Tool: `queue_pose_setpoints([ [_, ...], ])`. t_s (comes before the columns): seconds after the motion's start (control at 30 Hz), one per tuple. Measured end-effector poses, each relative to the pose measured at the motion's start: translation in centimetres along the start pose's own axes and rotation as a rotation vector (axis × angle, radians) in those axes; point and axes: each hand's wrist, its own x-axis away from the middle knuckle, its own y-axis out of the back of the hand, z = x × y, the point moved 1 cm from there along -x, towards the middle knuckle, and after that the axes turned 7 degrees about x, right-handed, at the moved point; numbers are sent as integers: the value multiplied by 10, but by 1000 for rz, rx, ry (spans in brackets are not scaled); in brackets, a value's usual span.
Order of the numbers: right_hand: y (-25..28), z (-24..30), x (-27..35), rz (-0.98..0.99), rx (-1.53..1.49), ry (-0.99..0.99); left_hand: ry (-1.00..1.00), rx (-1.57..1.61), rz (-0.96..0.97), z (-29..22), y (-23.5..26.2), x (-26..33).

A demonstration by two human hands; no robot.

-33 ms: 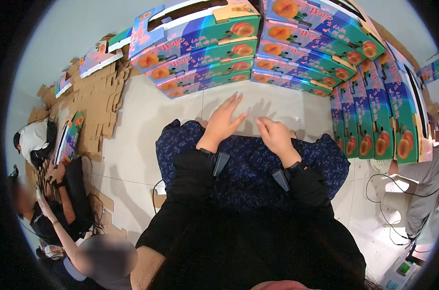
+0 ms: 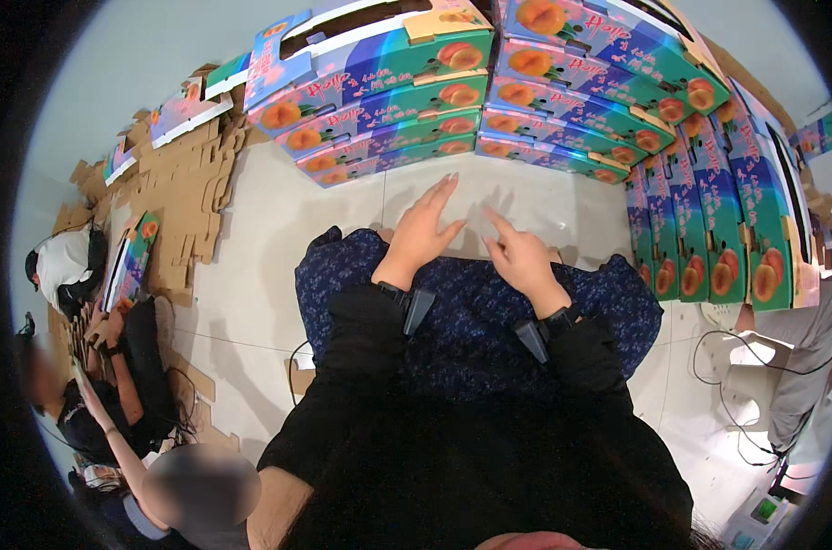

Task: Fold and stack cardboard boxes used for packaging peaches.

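My left hand (image 2: 419, 236) is raised in front of my lap, fingers stretched and thumb apart, holding nothing. To its right, my right hand (image 2: 526, 264) points its index finger forward and left, thumb apart from it. Its other fingers are curled or hidden, and no object shows in it. A gap separates the two hands. Below them is dark blue patterned cloth (image 2: 471, 312) over my lap. Nearest ahead stand a left stack of peach-printed carton boxes (image 2: 370, 115) and a right stack of similar boxes (image 2: 576, 96); neither hand touches them.
More printed cartons (image 2: 700, 220) line the right side. Flattened brown cardboard (image 2: 173, 197) lies at the left on the pale tiled floor (image 2: 251, 247). Co-workers sit at the left, one holding a printed carton (image 2: 132, 261). Black cables (image 2: 723, 394) trail at the right beside another person's leg (image 2: 801, 367).
My right hand's index finger has stretched out from a more curled position, away from the thumb. My left hand and the boxes stay nearly still.
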Motion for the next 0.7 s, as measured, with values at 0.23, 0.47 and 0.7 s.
queue_pose_setpoints([
  [0.23, -13, -4, -5, -430, -41, 368, 456, 51, 309, 3, 11, -4],
  [0.47, -9, 0, -3, -603, -92, 203, 241, 95, 198, -6, 11, -6],
  [0.7, -8, -3, -3, -208, 38, -24, -91, -100, -73, -1, 8, -4],
])
